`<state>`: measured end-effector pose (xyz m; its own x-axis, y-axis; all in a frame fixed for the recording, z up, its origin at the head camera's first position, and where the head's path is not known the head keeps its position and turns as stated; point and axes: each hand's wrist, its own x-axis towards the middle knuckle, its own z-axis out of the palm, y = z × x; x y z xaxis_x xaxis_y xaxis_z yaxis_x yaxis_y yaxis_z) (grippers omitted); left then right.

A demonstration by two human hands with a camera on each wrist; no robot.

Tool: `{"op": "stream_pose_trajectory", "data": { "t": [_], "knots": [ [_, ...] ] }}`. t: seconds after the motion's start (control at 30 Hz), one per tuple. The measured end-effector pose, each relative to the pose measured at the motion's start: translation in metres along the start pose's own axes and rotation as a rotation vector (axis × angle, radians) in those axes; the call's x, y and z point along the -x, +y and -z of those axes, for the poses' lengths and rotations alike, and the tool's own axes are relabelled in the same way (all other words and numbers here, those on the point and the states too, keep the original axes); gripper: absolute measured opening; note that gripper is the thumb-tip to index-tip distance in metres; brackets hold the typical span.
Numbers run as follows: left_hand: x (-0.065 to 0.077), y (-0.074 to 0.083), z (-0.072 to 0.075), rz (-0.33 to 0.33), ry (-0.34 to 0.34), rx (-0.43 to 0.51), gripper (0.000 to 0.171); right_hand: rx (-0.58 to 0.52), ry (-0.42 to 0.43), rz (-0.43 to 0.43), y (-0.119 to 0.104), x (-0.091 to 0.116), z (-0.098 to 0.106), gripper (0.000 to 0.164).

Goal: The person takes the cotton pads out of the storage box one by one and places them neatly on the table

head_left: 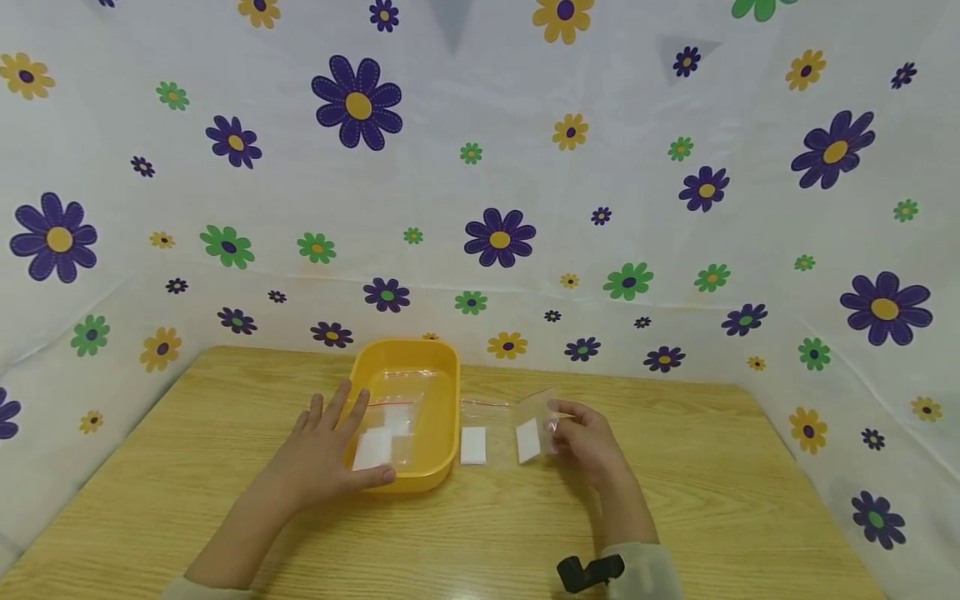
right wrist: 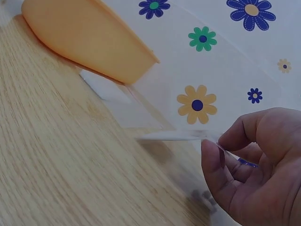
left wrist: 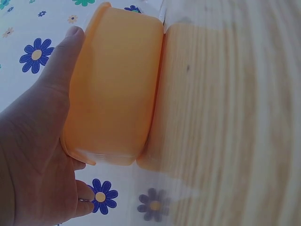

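Observation:
A yellow plastic tray [head_left: 455,392] stands at the back of the table. My left hand [head_left: 322,458] rests at its near left corner with fingers spread, the thumb along the near rim. Inside lie clear zip bags with white squares [head_left: 373,448] in them. To the right of the tray, my right hand [head_left: 592,446] pinches the edge of a clear zip bag [head_left: 529,438] holding a white piece. The right wrist view shows this bag [right wrist: 176,136] edge-on, tilted up from the table. Another clear bag with a white rectangle [head_left: 473,446] lies flat between tray and right hand.
A wooden table [head_left: 480,542] carries everything. Behind it and at both sides hangs a white sheet [head_left: 420,192] printed with purple, yellow and green flowers. A black strap-like device [head_left: 590,573] sits at the right sleeve.

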<state>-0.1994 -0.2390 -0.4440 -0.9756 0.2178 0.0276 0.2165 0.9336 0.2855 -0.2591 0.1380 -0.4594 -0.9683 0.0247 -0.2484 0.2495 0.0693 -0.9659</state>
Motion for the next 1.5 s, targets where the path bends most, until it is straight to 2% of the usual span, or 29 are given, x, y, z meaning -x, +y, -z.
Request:
{"op": "stream_pose_trajectory", "data": {
  "t": [0.13,0.33,0.63,0.8,1.1,1.5],
  "knots": [
    [0.001,0.0,0.0,0.007,-0.004,0.003,0.124,0.028,-0.005,-0.001,-0.001,0.003,0.001,0.045],
    [0.002,0.0,0.002,0.0,0.001,0.009,0.122,0.147,0.001,0.013,-0.002,0.005,0.003,0.047],
    [0.002,0.0,0.003,-0.004,0.003,0.01,0.121,0.245,-0.021,-0.041,-0.005,0.008,0.006,0.049],
    [0.002,0.001,0.003,-0.006,0.006,0.01,0.12,0.335,-0.008,-0.058,-0.007,0.009,0.007,0.048],
    [0.002,0.0,0.001,-0.011,0.008,0.012,0.12,0.54,-0.001,-0.04,-0.018,0.019,0.012,0.047],
    [0.001,0.0,0.0,-0.008,-0.005,0.013,0.121,0.561,-0.027,-0.031,-0.022,0.023,0.012,0.044]
  ]
}}
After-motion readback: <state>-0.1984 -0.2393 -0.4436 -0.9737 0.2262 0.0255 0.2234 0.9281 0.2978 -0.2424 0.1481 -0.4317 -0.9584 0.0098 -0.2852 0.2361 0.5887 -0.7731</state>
